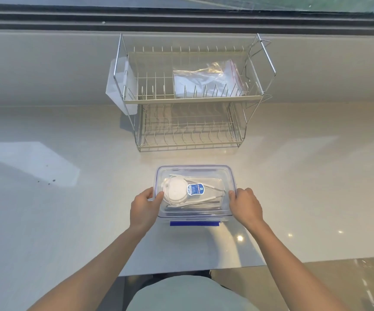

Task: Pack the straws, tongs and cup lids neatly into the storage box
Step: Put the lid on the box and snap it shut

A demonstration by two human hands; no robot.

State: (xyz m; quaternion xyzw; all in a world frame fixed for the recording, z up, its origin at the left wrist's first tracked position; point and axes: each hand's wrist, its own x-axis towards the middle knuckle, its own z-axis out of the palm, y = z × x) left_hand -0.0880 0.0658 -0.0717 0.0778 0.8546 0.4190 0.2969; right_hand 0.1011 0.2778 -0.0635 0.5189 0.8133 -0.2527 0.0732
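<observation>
A clear plastic storage box (194, 170) with a blue-rimmed lid and a blue front clip stands on the white counter, near its front edge. The lid lies on top and bears a small blue sticker. Through it I see white cup lids (174, 191) at the left and thin straws and metal tongs (206, 202) lying lengthwise. My left hand (144, 206) grips the box's left side, thumb on the lid. My right hand (245, 204) grips the right side in the same way.
A two-tier wire dish rack (190, 99) stands behind the box, with a clear zip bag (206, 79) on its upper tier and a plastic holder on its left end. A window frame runs along the back. The counter's front edge is near my body.
</observation>
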